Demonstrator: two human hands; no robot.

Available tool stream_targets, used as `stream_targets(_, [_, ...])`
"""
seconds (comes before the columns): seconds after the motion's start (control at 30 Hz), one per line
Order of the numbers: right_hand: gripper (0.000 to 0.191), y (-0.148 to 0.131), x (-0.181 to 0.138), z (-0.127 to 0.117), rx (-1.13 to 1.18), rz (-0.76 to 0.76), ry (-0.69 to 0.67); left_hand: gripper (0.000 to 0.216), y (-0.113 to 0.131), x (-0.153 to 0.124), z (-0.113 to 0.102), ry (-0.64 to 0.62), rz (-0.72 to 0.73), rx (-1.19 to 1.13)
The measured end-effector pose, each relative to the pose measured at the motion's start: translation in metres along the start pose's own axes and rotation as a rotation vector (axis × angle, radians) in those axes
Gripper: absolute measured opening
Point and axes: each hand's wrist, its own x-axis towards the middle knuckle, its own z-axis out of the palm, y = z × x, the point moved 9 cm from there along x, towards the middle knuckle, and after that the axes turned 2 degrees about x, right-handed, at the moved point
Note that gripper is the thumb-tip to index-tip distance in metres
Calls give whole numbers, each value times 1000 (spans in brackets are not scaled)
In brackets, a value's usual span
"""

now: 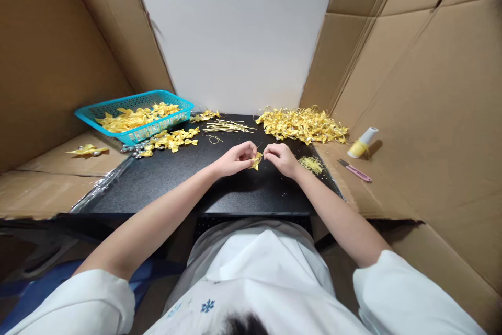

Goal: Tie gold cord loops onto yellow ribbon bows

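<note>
Over the black table [157,188], my left hand [237,159] pinches a small yellow ribbon bow [257,161] between thumb and fingers. Just to its right, my right hand [283,159] is closed with its fingertips pressed together, a short gap from the bow. Whatever those fingertips hold is too fine to make out. Beside my right wrist lies a tangle of thin yellow thread [311,164]. Beyond my hands is a bundle of thin yellow strips [227,126], with a loose loop of cord [214,139] near it.
A blue plastic basket [135,136] of yellow ribbon pieces stands back left, with loose bows [172,140] before it. Back right is a large heap of yellow bows [301,125]. Pink-handled snips [355,170] and a thread cone [363,142] sit on cardboard at right. Cardboard walls enclose both sides.
</note>
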Motion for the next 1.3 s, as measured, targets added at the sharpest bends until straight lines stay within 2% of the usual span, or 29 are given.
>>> stream_targets(0.13, [12,-3,-4,17,-171,-29,-141,20,-3,-1,2,-9,-14,60])
stream_targets(0.2, [17,-4,-5,22,-190,-36,-164,19,-5,-2,2,-7,-26,142])
stream_targets(0.37, [24,0,-2,24,-49,-36,-122,16,-8,-2,2,-12,-44,231])
stream_targets(0.5, [27,3,1,21,72,-19,-61,21,-9,1,-2,32,-54,113])
stream_targets(0.6, [25,2,1,18,50,-23,-12,25,-13,3,-2,38,-68,0])
stream_targets(0.77, [23,-1,1,15,-105,-72,20,26,-24,3,-6,66,-113,-1])
stream_targets(0.93, [29,5,1,4,-89,-31,136,19,-28,0,-11,101,-151,113])
stream_targets(1.07, [31,6,-1,-3,-55,-8,248,15,-17,-1,-10,107,-82,305])
stream_targets(1.17, [30,2,-2,-1,-85,-29,278,23,-7,-3,-14,199,-26,468])
stream_targets(1.3, [30,-4,-4,0,-98,-69,280,33,3,-4,-15,265,36,475])
